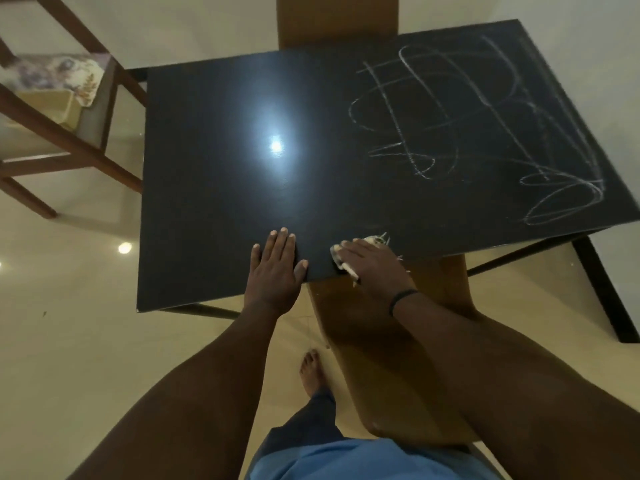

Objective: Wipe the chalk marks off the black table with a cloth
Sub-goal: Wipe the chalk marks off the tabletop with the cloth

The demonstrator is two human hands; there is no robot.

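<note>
A black table (221, 188) fills the middle of the head view. White chalk marks (460, 123) cover its right half as loops and crossing lines; the left half is dark with a bright light glare. My left hand (275, 268) lies flat on the near edge, fingers apart and holding nothing. To its right, my right hand (372, 263) presses down on a pale frayed cloth (375, 240) at the near edge. Most of the cloth is hidden under the palm; only its fringes show.
A brown wooden chair (388, 344) stands under the near edge, right below my right arm. Another chair back (336, 19) rises at the far side. A wooden chair (65, 133) with a flowered cloth stands at the left. The floor is glossy beige.
</note>
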